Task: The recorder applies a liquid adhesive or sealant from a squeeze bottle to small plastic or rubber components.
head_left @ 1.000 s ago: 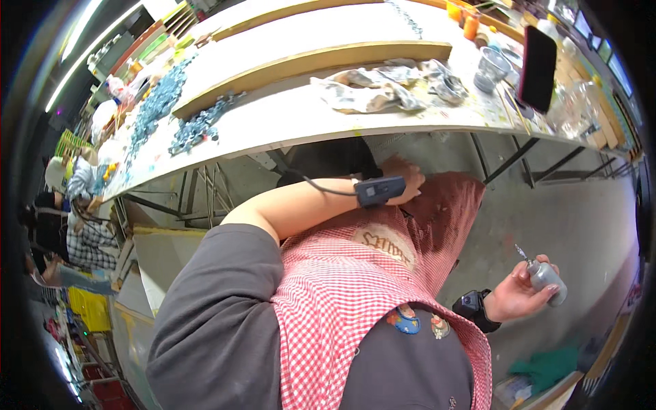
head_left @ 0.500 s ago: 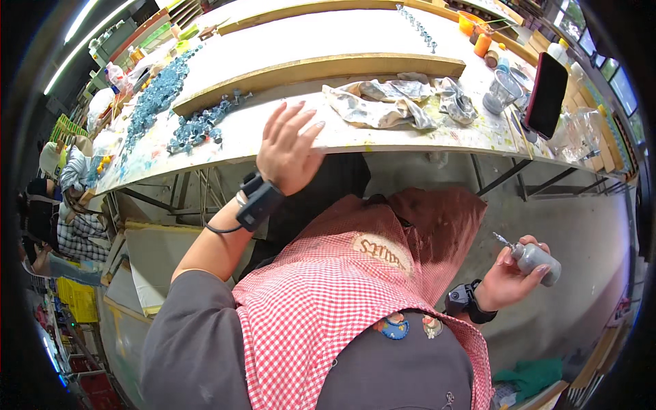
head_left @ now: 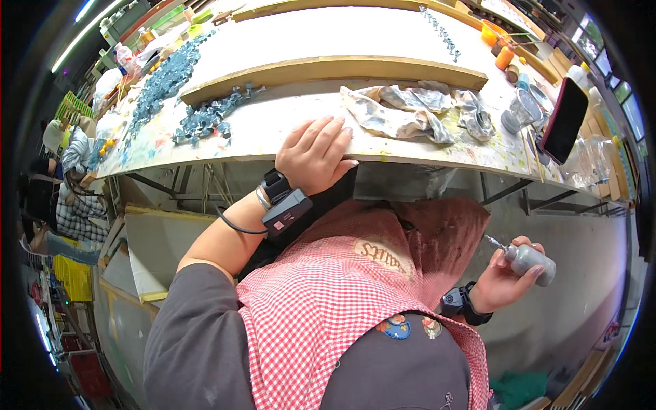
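My left hand (head_left: pixel 313 156) lies on the near edge of the white worktable (head_left: pixel 294 102), fingers stretched out and nothing in them. Low at the right, off the table, my right hand (head_left: pixel 495 283) is wrapped round a small grey squeeze bottle (head_left: pixel 533 264). The bottle lies tilted, its thin, grey-smeared nozzle pointing up and left. A stained, crumpled cloth (head_left: pixel 400 113) lies just beyond my left fingers. To their left is a heap of small blue-grey pieces (head_left: pixel 205 121), too small to identify surely.
A wooden strip (head_left: pixel 335 70) crosses the table behind the cloth. Beyond it stands a row of small pieces (head_left: pixel 443 35); a larger blue-grey pile (head_left: pixel 164 82) spreads at left. On the right are a phone (head_left: pixel 566 121), a clear cup (head_left: pixel 522 108) and an orange bowl (head_left: pixel 493 32).
My left hand has come down from above the table's edge onto it, moving slightly right. My right hand still holds the bottle, nearly in the same place. The view has shifted slightly.
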`<state>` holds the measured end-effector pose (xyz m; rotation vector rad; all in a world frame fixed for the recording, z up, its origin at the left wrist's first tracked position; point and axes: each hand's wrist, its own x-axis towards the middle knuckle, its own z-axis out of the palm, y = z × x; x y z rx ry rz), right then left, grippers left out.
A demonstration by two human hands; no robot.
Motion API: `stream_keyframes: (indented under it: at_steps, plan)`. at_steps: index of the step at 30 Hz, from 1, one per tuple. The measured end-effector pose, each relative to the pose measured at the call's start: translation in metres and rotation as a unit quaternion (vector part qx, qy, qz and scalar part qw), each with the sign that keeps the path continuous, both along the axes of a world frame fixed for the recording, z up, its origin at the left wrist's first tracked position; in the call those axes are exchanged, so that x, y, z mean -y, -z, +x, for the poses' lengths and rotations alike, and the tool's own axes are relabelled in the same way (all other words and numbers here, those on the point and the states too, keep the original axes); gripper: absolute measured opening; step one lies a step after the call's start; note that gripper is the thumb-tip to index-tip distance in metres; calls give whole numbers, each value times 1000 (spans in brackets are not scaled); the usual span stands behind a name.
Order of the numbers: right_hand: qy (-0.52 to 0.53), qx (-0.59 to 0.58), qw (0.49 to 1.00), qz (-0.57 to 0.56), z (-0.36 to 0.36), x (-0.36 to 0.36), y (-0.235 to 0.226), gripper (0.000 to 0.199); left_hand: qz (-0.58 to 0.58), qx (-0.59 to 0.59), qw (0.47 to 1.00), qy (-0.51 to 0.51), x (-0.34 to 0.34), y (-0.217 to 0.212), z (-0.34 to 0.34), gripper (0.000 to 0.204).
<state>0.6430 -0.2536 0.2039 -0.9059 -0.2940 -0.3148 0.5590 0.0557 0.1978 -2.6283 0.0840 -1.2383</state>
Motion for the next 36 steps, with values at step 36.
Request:
stream_keyframes:
  at_steps: [36]
  plan:
    - [-131,32,991,-3,48,-82,-47,50,-120,16,992,-19,-17,-27,-33,29]
